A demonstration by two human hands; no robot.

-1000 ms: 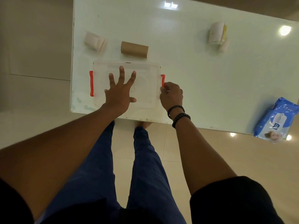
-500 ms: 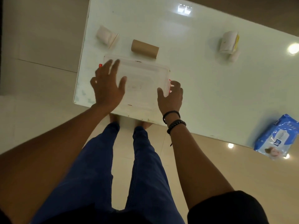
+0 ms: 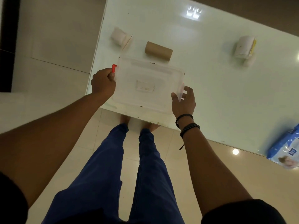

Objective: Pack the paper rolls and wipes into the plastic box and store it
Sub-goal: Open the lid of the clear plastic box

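Observation:
A clear plastic box (image 3: 145, 84) with its lid on sits at the near left corner of the white table (image 3: 210, 78). My left hand (image 3: 103, 82) grips the red latch (image 3: 114, 68) on the box's left end. My right hand (image 3: 183, 101) holds the lid's right edge, fingers curled around it. Behind the box lies a brown cardboard roll (image 3: 158, 50). A small white paper roll (image 3: 120, 37) lies at the far left. Another white roll with a yellow edge (image 3: 245, 46) stands at the far right. A blue wipes pack (image 3: 284, 149) hangs over the near right edge.
The table's near edge runs diagonally just under the box. My legs in blue trousers (image 3: 123, 167) stand on the beige tiled floor (image 3: 48, 78) below it. Ceiling lights reflect off the glossy tabletop.
My left hand left the lid's top and moved to the red latch on the left end. My right hand shifted from the right latch to gripping the lid's right edge.

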